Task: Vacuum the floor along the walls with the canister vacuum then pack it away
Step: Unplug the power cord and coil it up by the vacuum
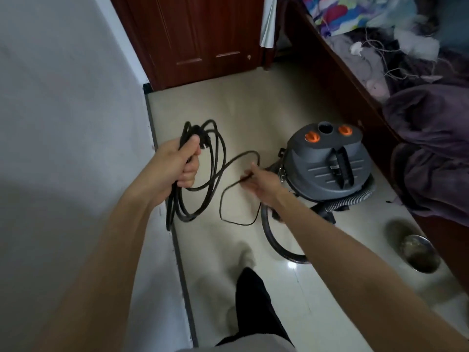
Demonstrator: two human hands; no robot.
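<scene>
Between the white wall on the left and the dark wooden bed frame (337,80) on the right, I stand over the pale glossy tiled floor (253,107) coiling the black rubber power cord (215,158). My left hand (175,166) grips the gathered loops, its fingers (189,171) curled tight round the bundle. My right hand (258,181) pinches the free run of cord just beside the grey drum-shaped canister vacuum (327,166) with its two orange knobs, which sits on the floor at the right, close to the bed.

I judge the loops could slip from my left fist, since several hang long and uneven toward the floor. The slack length lying on the tiles could kink or twist as I draw it in, leaving a messy coil. The grey ribbed hose (281,247) curls across the floor near my feet, so a step forward might catch it and tug the canister. The tiles look slick, which would let the vacuum slide if the cord pulls taut.

A round steel bowl (418,252) sits on the floor near right. A reddish-brown panelled door (203,34) closes the far end, and rumpled purple bedding (431,138) spills over the bed edge.
</scene>
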